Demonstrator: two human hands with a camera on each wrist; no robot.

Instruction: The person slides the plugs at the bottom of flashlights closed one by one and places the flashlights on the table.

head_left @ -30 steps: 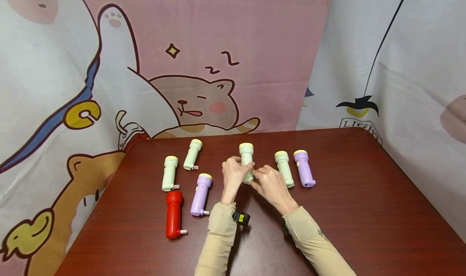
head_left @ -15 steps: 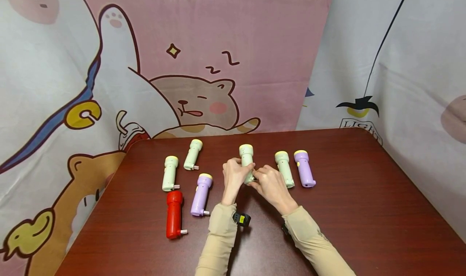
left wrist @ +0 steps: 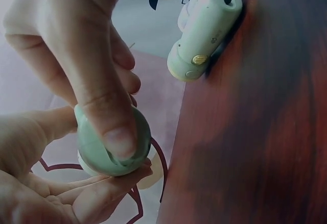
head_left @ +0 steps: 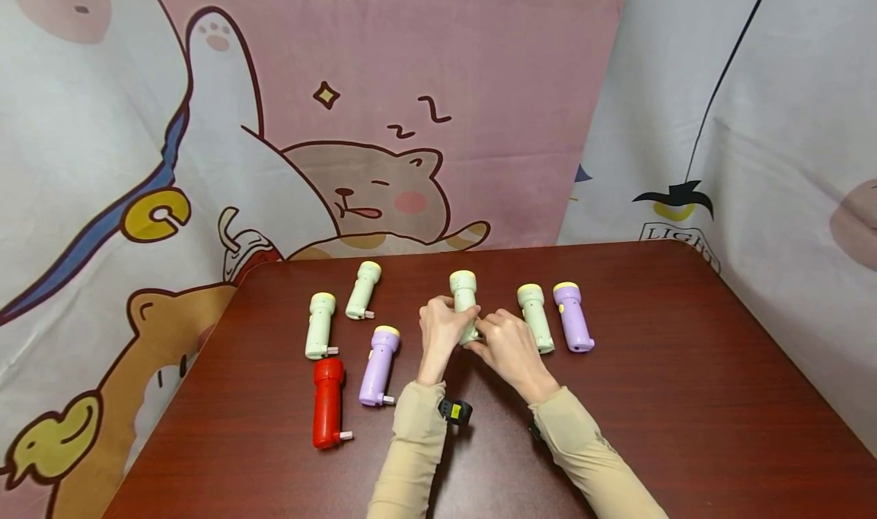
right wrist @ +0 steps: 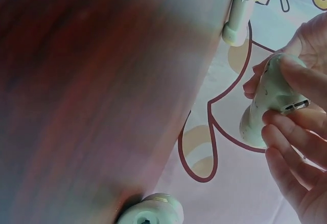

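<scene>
A light green flashlight [head_left: 464, 291] is held above the middle of the table, its wide head pointing away from me. My left hand [head_left: 441, 330] grips its body from the left. At the flashlight's near end, my right hand [head_left: 512, 345] pinches with thumb and fingers. In the left wrist view, the right thumb lies over the rounded end of the flashlight [left wrist: 93, 152], partly covering it. The right wrist view shows a dark slot near that end of the flashlight [right wrist: 273, 89], with fingers of both hands around it.
Right of the hands lie a light green flashlight [head_left: 537, 319] and a purple flashlight [head_left: 574, 319]. To the left are two light green flashlights [head_left: 320, 326] [head_left: 363, 291], a purple flashlight [head_left: 379, 367] and a red flashlight [head_left: 327, 405], each with a plug sticking out. A printed cloth [head_left: 527, 123] hangs behind the table [head_left: 651, 428].
The held flashlight has dipped very slightly toward me since a second ago. Both hands keep nearly the same place, and the other flashlights have not moved.
</scene>
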